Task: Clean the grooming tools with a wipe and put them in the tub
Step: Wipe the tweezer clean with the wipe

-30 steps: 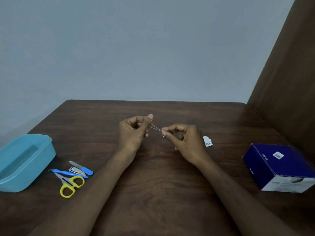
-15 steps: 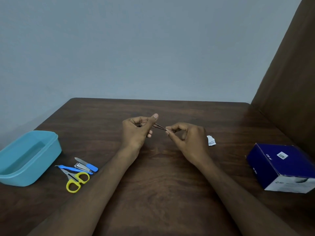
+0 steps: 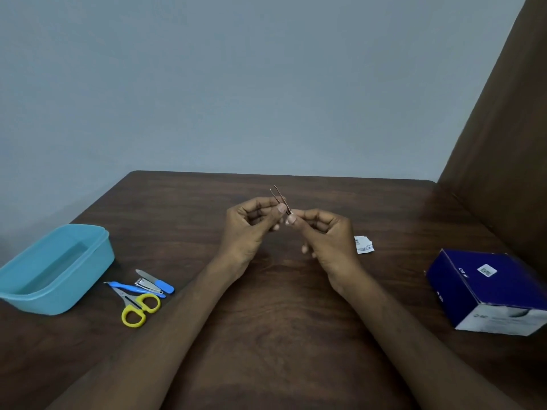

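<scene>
Both hands pinch the tweezers above the table centre, left hand steadying the shaft and right hand gripping the lower end, presumably for wiping, while the tub waits far left beside the remaining tools.

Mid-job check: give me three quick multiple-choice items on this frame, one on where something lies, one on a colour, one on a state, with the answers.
1. Where do the scissors lie?
A. In the tub
B. On the table beside the tub
C. On the blue box

2. What colour are the scissor handles?
A. Yellow
B. Red
C. Black

3. What is the state of the tweezers?
A. Lying on the table
B. Dropped in the tub
C. Held up between both hands

Answers: B, they rest on the table just right of the tub; A, both loops are yellow; C, the left hand and right hand pinch them above the table.
</scene>
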The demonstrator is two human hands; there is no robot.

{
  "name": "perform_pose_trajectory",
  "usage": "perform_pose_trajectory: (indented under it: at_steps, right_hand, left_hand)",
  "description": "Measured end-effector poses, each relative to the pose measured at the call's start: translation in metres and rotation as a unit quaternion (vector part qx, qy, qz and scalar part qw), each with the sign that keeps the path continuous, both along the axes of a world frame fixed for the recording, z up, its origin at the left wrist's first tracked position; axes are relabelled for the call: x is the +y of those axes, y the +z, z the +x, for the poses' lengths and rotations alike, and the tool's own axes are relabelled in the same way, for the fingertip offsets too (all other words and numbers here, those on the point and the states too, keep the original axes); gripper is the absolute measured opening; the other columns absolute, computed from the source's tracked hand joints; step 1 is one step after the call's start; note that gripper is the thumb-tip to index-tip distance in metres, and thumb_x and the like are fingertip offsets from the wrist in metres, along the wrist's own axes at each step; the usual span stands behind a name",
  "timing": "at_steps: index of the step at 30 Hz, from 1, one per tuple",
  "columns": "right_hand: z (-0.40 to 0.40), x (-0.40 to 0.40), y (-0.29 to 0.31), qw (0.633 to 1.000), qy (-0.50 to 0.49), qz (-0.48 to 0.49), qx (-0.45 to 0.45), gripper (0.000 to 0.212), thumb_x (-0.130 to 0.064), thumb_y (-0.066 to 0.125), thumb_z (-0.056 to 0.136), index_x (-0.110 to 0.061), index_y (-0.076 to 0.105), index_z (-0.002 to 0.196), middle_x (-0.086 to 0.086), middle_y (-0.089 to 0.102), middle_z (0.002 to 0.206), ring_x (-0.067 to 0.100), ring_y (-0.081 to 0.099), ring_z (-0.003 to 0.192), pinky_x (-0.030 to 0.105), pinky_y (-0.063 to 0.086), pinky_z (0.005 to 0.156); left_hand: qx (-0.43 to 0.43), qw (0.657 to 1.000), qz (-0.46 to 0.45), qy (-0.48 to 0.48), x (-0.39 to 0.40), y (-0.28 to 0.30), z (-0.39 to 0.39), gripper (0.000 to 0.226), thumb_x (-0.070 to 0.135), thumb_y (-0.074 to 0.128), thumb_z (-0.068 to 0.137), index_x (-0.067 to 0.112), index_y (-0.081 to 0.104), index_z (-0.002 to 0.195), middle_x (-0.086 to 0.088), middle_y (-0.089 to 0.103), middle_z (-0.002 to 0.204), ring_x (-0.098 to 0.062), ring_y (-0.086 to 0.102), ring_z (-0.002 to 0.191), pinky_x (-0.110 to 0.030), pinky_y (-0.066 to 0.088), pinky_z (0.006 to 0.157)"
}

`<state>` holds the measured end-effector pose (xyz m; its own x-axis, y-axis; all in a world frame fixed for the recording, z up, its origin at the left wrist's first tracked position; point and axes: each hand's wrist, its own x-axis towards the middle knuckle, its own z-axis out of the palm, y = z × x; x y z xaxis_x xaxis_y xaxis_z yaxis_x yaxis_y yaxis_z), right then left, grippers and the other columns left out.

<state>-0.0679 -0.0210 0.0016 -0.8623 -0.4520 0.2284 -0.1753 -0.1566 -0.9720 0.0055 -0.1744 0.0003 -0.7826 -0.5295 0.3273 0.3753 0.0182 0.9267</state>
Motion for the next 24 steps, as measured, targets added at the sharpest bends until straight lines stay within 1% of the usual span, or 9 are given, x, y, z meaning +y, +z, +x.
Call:
perform_pose_trajectory:
  at_steps: [3,6,9,11,15,18,21,23,24]
  right_hand:
    - [0.001,0.001,-0.001,0.999,0.016,0.037,-0.003,0.017,-0.035,0.084,0.090,-0.020,0.083,0.099,-0.002,0.084,0.096,0.016,0.055,0.052,0.021,0.039,0.047]
    - [0.003,0.002,-0.002,0.998,0.022,0.063,0.013,0.013,-0.031,0.083,0.092,-0.020,0.083,0.097,-0.002,0.083,0.093,0.014,0.059,0.051,0.023,0.041,0.048]
    - [0.012,-0.002,-0.001,0.996,0.035,0.071,0.046,0.005,-0.024,0.083,0.093,-0.019,0.082,0.093,0.001,0.083,0.089,0.012,0.065,0.052,0.023,0.048,0.049]
    - [0.019,-0.007,-0.001,0.994,0.058,0.068,0.062,0.002,-0.019,0.083,0.093,-0.019,0.082,0.092,0.003,0.082,0.088,0.014,0.070,0.056,0.024,0.052,0.052]
    - [0.036,-0.016,-0.007,0.984,0.113,0.081,0.112,0.003,-0.015,0.082,0.093,-0.017,0.082,0.096,0.005,0.081,0.085,0.018,0.077,0.066,0.027,0.059,0.060]
    - [0.053,-0.024,-0.005,0.977,0.134,0.095,0.139,0.002,-0.012,0.083,0.092,-0.012,0.083,0.095,0.007,0.081,0.082,0.017,0.077,0.068,0.026,0.061,0.062]
    - [0.067,-0.039,0.002,0.972,0.151,0.109,0.147,0.002,-0.010,0.083,0.092,-0.010,0.082,0.093,0.008,0.080,0.080,0.016,0.077,0.066,0.029,0.063,0.062]
    - [0.076,-0.051,0.005,0.965,0.167,0.123,0.158,0.003,-0.011,0.083,0.092,-0.014,0.082,0.092,0.006,0.080,0.078,0.016,0.077,0.066,0.032,0.064,0.063]
    - [0.082,-0.058,0.005,0.963,0.175,0.127,0.164,0.004,-0.012,0.083,0.092,-0.015,0.081,0.091,0.005,0.080,0.077,0.016,0.077,0.066,0.033,0.065,0.064]
  left_hand:
    - [0.008,0.999,0.036,0.029,0.001,0.004,0.006,0.020,0.022,0.083,0.084,0.011,0.078,0.099,0.002,0.079,0.084,-0.004,0.068,0.071,-0.018,0.057,0.067]
    - [0.021,0.997,0.046,0.063,0.003,0.010,0.017,0.008,0.011,0.080,0.094,0.009,0.075,0.100,-0.004,0.079,0.094,-0.007,0.073,0.085,-0.022,0.061,0.074]
    - [0.007,0.993,-0.018,0.117,-0.002,0.016,0.034,0.009,0.007,0.079,0.095,0.005,0.075,0.103,-0.013,0.079,0.099,-0.014,0.077,0.091,-0.028,0.066,0.078]
    - [-0.026,0.982,-0.109,0.154,-0.007,0.022,0.049,0.013,0.015,0.085,0.092,0.008,0.078,0.101,-0.008,0.081,0.093,-0.018,0.080,0.087,-0.033,0.067,0.080]
    - [-0.123,0.927,-0.278,0.218,-0.030,0.048,0.099,0.013,0.027,0.090,0.087,0.020,0.083,0.096,0.007,0.081,0.084,-0.002,0.076,0.077,-0.016,0.061,0.075]
    - [-0.172,0.891,-0.321,0.270,-0.062,0.075,0.147,0.012,0.028,0.091,0.086,0.021,0.083,0.093,0.011,0.079,0.079,0.003,0.071,0.068,-0.011,0.058,0.070]
    - [-0.241,0.843,-0.362,0.317,-0.098,0.097,0.195,0.014,0.026,0.092,0.085,0.018,0.083,0.091,0.012,0.075,0.074,0.006,0.068,0.061,-0.004,0.051,0.066]
    - [-0.311,0.805,-0.384,0.329,-0.118,0.107,0.222,0.014,0.026,0.091,0.086,0.016,0.084,0.091,0.011,0.074,0.071,0.001,0.069,0.062,-0.006,0.050,0.065]
    - [-0.353,0.778,-0.390,0.342,-0.127,0.112,0.235,0.014,0.031,0.091,0.086,0.019,0.084,0.090,0.012,0.074,0.072,0.000,0.070,0.067,-0.013,0.054,0.068]
